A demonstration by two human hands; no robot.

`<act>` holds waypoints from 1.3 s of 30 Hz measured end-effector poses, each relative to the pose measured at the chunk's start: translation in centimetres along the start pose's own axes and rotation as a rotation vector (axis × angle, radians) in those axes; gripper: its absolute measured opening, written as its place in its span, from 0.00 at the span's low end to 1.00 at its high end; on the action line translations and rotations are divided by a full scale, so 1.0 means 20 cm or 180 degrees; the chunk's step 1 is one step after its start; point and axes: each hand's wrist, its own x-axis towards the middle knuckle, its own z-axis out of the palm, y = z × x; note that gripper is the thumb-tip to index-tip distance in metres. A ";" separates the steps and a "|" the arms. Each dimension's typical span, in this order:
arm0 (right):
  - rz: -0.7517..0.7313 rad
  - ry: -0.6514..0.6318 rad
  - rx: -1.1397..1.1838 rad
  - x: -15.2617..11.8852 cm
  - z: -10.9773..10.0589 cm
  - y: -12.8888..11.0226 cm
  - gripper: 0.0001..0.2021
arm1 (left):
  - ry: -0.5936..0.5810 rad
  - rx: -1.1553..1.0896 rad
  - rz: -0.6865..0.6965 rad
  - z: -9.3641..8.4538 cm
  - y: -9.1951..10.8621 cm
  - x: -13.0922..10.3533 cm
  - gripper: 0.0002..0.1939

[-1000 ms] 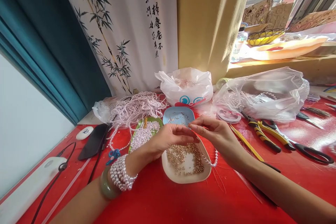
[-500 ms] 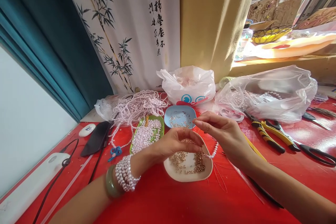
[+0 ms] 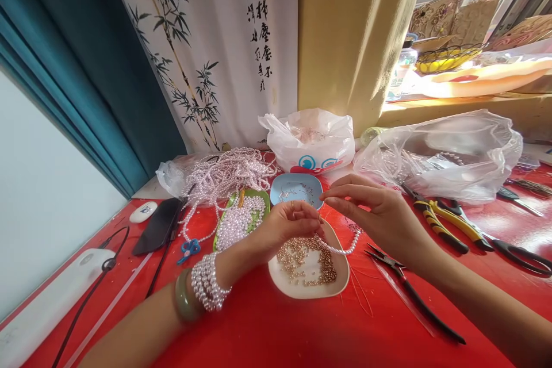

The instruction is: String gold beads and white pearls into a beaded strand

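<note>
My left hand [image 3: 295, 224] is closed in a pinch on one end of a short string of pearl beads [image 3: 340, 251]. The string droops over the cream dish [image 3: 280, 286] of gold beads [image 3: 328, 270] and curves up toward my right hand [image 3: 366, 207]. That hand's thumb and fingertips are pressed together beside the blue dish [image 3: 319, 184]; what is between them is too small to make out. A green dish [image 3: 268, 201] of loose pearl beads [image 3: 241, 221] lies beyond my left wrist, which wears pearl strands and a green bangle.
Pointed pliers [image 3: 403, 279] lie under my right forearm. Yellow-black pliers [image 3: 444, 230] and scissors [image 3: 517, 250] are farther right. Plastic bags [image 3: 310, 138] stand behind the dishes. A heap of pearl strands [image 3: 233, 169], a phone [image 3: 157, 227] and a power strip [image 3: 56, 293] are left.
My left hand has risen and shifted slightly left, and the bead string now hangs in a wider curve. My right hand has moved slightly right and up, showing more of the pointed pliers.
</note>
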 end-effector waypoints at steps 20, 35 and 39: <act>0.1169 -0.0536 0.2464 -0.01 -0.01 -0.04 0.07 | -0.0475 0.0006 0.0042 0.02 0.05 -0.04 0.09; 0.0918 -0.0150 0.2237 0.00 -0.06 -0.09 0.09 | -0.0204 0.0177 -0.0212 0.03 0.16 -0.08 0.05; 0.0618 -0.0350 0.1451 0.00 -0.09 -0.12 0.06 | -0.0129 0.0339 -0.0329 0.02 0.19 -0.09 0.04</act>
